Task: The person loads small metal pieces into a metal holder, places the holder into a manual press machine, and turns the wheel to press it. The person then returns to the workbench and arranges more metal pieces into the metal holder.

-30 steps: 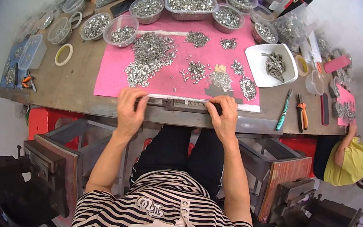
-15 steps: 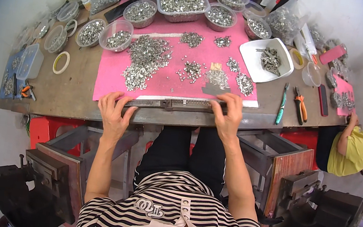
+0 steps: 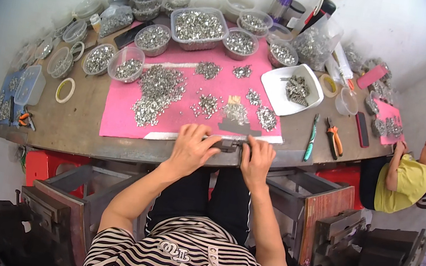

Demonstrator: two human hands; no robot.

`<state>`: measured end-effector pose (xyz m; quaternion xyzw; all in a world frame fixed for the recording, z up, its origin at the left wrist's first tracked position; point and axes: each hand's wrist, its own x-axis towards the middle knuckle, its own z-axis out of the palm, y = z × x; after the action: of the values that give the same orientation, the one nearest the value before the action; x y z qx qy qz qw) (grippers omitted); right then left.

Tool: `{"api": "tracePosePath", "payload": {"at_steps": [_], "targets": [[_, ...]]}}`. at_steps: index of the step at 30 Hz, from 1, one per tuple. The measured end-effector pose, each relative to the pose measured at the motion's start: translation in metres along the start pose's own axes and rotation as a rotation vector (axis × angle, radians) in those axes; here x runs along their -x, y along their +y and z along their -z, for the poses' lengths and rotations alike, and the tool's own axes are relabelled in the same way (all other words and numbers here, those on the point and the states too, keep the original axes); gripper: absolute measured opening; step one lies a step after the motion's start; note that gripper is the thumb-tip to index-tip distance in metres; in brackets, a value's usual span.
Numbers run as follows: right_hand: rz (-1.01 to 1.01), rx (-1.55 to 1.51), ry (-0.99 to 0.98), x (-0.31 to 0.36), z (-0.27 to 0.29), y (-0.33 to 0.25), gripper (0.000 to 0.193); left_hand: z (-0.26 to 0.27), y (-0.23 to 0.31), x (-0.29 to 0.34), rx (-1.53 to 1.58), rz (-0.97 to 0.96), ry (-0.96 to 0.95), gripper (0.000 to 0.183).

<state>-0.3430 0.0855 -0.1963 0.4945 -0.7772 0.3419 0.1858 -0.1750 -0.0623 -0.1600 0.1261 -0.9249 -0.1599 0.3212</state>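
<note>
A dark metal bar-shaped jig (image 3: 229, 146) lies along the front edge of the table, partly covered by my fingers. My left hand (image 3: 192, 147) grips its left part, fingers curled over it. Around its right part my right hand (image 3: 257, 160) is closed, thumb and fingers pinching. Just beyond sits a small pile of silvery pieces (image 3: 234, 113) beside a grey flat strip (image 3: 233, 128) on the pink mat (image 3: 122, 114). More heaps of small shiny metal parts spread over the mat, the largest pile (image 3: 159, 89) to the left.
Tubs of metal parts (image 3: 199, 26) line the back. At right are a white tray (image 3: 274, 99), a teal-handled tool (image 3: 311, 138), orange-handled pliers (image 3: 334, 140) and a dark red case (image 3: 362, 129). A tape roll (image 3: 65, 90) lies left. Another person (image 3: 407, 178) sits far right.
My left hand has moved right along the front edge, close to my right hand. The jig's left length no longer shows between them. The view has shifted slightly.
</note>
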Motion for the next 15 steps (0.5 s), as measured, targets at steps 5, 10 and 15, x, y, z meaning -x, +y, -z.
{"api": "tracePosePath", "payload": {"at_steps": [5, 10, 15], "targets": [[-0.331, -0.562, 0.034, -0.003, 0.006, -0.024, 0.011, -0.006, -0.006, 0.017, -0.03, 0.116, 0.063, 0.039], [-0.365, -0.719, 0.015, 0.012, 0.008, -0.024, 0.01, -0.014, -0.006, 0.028, -0.003, 0.118, 0.099, 0.038], [-0.502, -0.749, 0.003, 0.013, 0.002, -0.019, 0.01, -0.018, -0.003, 0.029, -0.007, 0.147, 0.119, 0.036]]}}
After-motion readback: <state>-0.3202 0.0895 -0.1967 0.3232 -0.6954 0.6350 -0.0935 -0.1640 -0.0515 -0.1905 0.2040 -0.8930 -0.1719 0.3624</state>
